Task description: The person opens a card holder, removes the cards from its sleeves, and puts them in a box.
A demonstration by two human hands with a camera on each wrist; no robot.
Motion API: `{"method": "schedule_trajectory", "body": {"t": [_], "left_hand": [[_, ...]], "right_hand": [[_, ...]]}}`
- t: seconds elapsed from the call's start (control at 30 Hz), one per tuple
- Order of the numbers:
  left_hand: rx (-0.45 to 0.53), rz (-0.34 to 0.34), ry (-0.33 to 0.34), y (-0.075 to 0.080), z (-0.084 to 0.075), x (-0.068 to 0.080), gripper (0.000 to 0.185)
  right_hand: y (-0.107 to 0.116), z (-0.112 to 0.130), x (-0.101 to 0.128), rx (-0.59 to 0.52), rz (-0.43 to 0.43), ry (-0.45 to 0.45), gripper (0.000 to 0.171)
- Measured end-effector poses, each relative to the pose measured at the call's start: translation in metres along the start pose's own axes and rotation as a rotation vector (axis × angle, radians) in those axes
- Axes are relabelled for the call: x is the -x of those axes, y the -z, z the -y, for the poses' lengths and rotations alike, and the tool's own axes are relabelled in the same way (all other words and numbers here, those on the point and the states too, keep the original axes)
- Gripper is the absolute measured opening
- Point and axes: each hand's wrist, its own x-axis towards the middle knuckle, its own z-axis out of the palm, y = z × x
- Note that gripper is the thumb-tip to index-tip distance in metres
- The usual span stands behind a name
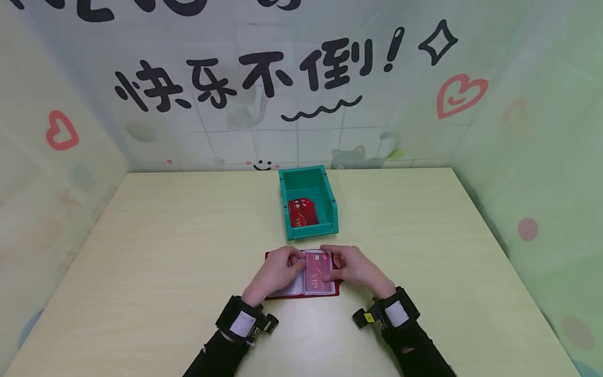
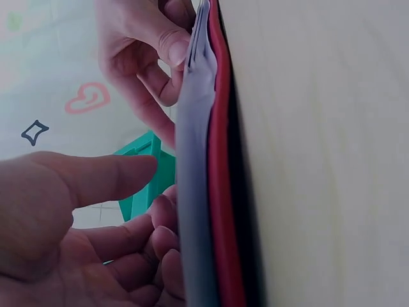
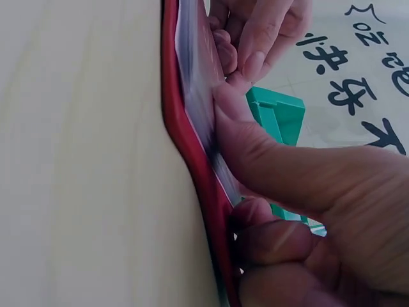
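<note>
A red card holder (image 1: 301, 297) with clear plastic sleeves (image 1: 293, 287) lies spread on the table. A pink-looking VIP card (image 1: 314, 275) shows through the sleeve on its right page. My left hand (image 1: 281, 269) rests over the left page, fingertips at the card's left edge; its thumb stands apart from the bent fingers in the left wrist view. My right hand (image 1: 353, 267) pinches the right edge of the holder, thumb (image 3: 239, 134) on the sleeve and fingers bent at the red cover (image 3: 185, 141). The palms are hidden from the head view.
Just beyond the card holder stands a teal bin (image 1: 311, 230) with red VIP cards (image 1: 303, 213) inside. A pale wooden table (image 1: 188, 235) extends to both sides. Printed cloth walls (image 1: 301, 141) border it at the back, left and right.
</note>
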Motion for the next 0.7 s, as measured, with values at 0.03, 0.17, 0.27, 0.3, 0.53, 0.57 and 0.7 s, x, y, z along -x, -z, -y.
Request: {"method": "schedule_trajectory", "body": {"t": [0.03, 0.17, 0.27, 0.3, 0.53, 0.57, 0.7], "left_hand": [[0.001, 0.001, 0.002, 0.0003, 0.0002, -0.0005, 0.021], [-0.006, 0.002, 0.012, 0.0019, -0.0002, -0.0014, 0.023], [0.000, 0.003, 0.032, 0.0024, -0.0008, -0.0021, 0.024], [-0.001, 0.001, 0.033, 0.0024, -0.0008, -0.0025, 0.024], [-0.042, -0.013, 0.028, -0.0026, 0.0019, -0.0057, 0.022], [-0.045, -0.014, 0.027, -0.0032, 0.0022, -0.0060, 0.022], [-0.046, -0.016, 0.026, -0.0046, 0.0026, -0.0070, 0.020]], "right_hand": [[-0.0007, 0.0005, -0.0003, 0.006, -0.010, -0.003, 0.072], [-0.0031, 0.0019, -0.0011, 0.033, -0.044, -0.007, 0.071], [-0.0039, 0.0028, -0.0010, 0.043, -0.055, -0.004, 0.070], [-0.0041, 0.0031, -0.0008, 0.044, -0.057, -0.003, 0.070], [-0.0037, 0.0014, 0.0001, 0.058, -0.038, 0.014, 0.070], [-0.0035, 0.0009, 0.0002, 0.056, -0.035, 0.016, 0.071], [-0.0026, -0.0008, 0.0006, 0.031, -0.017, 0.017, 0.071]]}}
